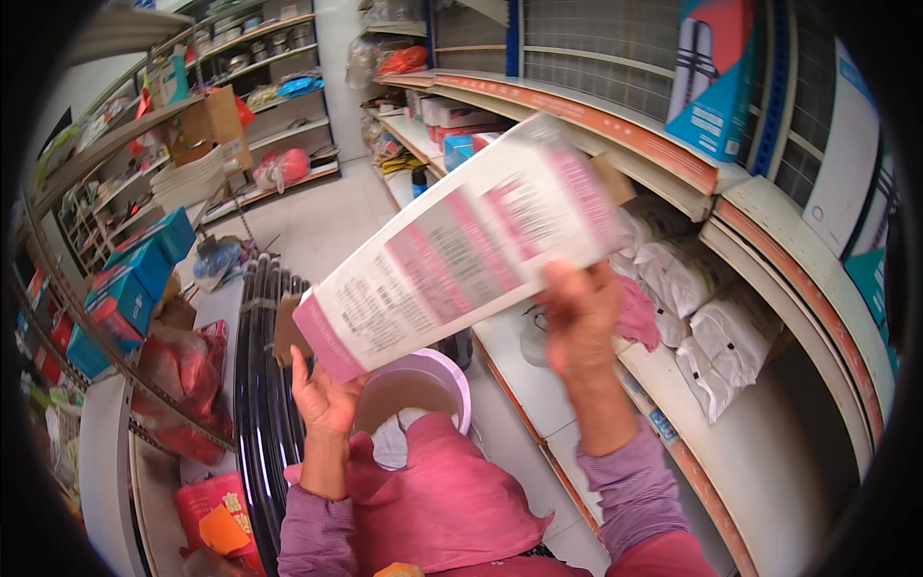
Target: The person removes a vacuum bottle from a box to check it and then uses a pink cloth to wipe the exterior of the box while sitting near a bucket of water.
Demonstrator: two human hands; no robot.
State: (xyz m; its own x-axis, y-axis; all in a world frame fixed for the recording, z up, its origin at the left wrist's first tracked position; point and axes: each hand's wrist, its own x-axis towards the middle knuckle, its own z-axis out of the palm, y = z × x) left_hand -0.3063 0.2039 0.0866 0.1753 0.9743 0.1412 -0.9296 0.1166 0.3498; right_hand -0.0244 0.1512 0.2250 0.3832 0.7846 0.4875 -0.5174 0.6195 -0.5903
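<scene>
A long white and pink cardboard box (447,267), printed with writing and barcode-like stripes, is tilted across the view in front of me. My left hand (328,397) supports its lower left end, palm up with fingers partly spread. Near the other end, my right hand (584,310) grips the box's lower edge; motion blurs it. A pink cloth (638,310) shows just behind my right hand; whether I hold it cannot be told. Below the box stands a round lilac bucket (461,386) with pale material inside, partly hidden by my pink clothing.
Metal shelving (577,115) curves along the right, with white plastic-wrapped packs (725,346) on a lower shelf and a tall teal box (710,79) above. Dark glossy tubes (267,404) stand close on the left, beside a red plastic bag (184,389) and blue boxes (133,288).
</scene>
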